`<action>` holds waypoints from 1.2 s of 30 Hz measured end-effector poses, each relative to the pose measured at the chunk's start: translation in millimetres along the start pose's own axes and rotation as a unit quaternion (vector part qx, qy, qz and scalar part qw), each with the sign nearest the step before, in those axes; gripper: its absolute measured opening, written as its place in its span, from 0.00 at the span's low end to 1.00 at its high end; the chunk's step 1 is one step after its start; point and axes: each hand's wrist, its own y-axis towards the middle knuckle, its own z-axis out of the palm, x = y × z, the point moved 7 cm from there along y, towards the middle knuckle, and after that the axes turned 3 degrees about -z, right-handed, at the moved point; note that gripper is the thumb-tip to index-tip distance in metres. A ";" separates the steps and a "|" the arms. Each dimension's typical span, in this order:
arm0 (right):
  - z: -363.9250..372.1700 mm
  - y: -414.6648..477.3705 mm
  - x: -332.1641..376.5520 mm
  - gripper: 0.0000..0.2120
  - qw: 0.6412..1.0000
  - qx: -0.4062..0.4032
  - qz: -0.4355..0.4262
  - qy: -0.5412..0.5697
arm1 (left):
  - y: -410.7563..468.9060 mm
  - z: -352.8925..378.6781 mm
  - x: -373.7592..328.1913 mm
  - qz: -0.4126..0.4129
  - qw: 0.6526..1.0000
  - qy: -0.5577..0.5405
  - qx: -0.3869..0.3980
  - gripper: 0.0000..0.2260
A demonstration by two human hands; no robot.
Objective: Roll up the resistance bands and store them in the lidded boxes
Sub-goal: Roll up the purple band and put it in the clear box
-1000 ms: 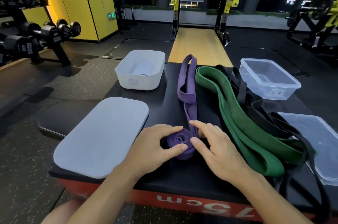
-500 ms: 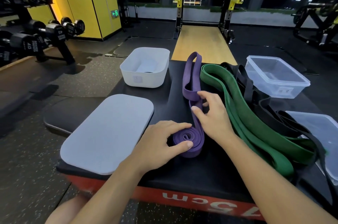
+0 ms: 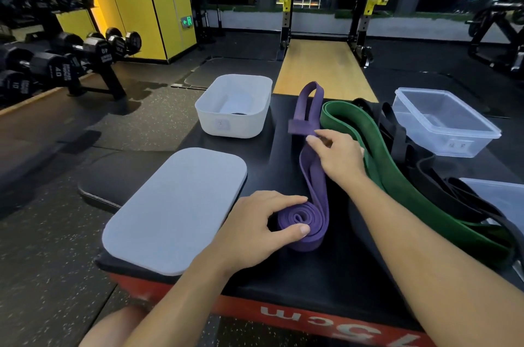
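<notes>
A purple band (image 3: 312,176) lies lengthwise on the black box top, its near end wound into a small coil (image 3: 304,223). My left hand (image 3: 255,229) grips that coil between thumb and fingers. My right hand (image 3: 337,158) pinches the band's loose length further away, where it twists. A green band (image 3: 397,176) and black bands (image 3: 442,190) lie in a heap to the right. A white box (image 3: 234,105) stands open at the back left, its grey lid (image 3: 175,209) flat beside my left hand. A clear box (image 3: 445,121) stands open at the back right.
A clear lid (image 3: 504,199) lies at the right edge under the black bands. The box top (image 3: 286,270) ends in a red front edge close to me. Dumbbell racks (image 3: 65,60) stand on the gym floor to the left, a squat rack (image 3: 329,6) behind.
My right hand left the coil and moved away from me along the purple band, taking hold of its loose length. My left hand stayed on the coil.
</notes>
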 end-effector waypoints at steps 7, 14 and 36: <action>9.6 -2.6 -13.1 0.20 0.966 -0.015 0.151 0.208 | 1.5 0.5 0.4 0.000 1.000 0.002 0.000 0.23; 21.5 -5.6 -6.3 0.20 0.969 0.038 0.130 0.205 | 1.1 0.1 0.3 -0.002 1.000 -0.004 0.000 0.23; 16.6 -7.2 12.8 0.14 0.971 0.026 0.078 0.225 | 0.4 -1.5 0.0 -0.004 1.000 -0.013 -0.003 0.24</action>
